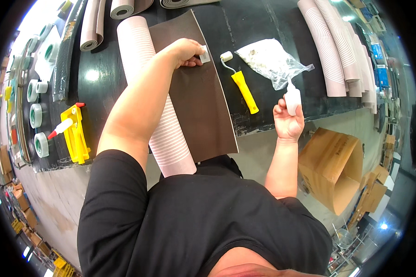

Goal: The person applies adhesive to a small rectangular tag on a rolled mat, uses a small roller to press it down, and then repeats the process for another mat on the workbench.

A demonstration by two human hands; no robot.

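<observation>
The left hand has its fingers drawn together, pinching a small white label at the fingertips; the right hand has its fingers curled around a white squeeze bottle, nozzle upward, the nozzle overlapping the lower edge of a clear plastic bag in this view; the label sits over the brown face of a partly unrolled mat, close to its right edge, while the mat's pink, white-striped roll lies to the left, partly hidden by the left forearm crossing over it; between the mat and the bag lies a small roller with a yellow handle, near both; farther out on the black table are a yellow tape dispenser and tape rolls at the left, and rolled mats at the right; an open cardboard box stands beyond the table's near edge, beside the right forearm.
</observation>
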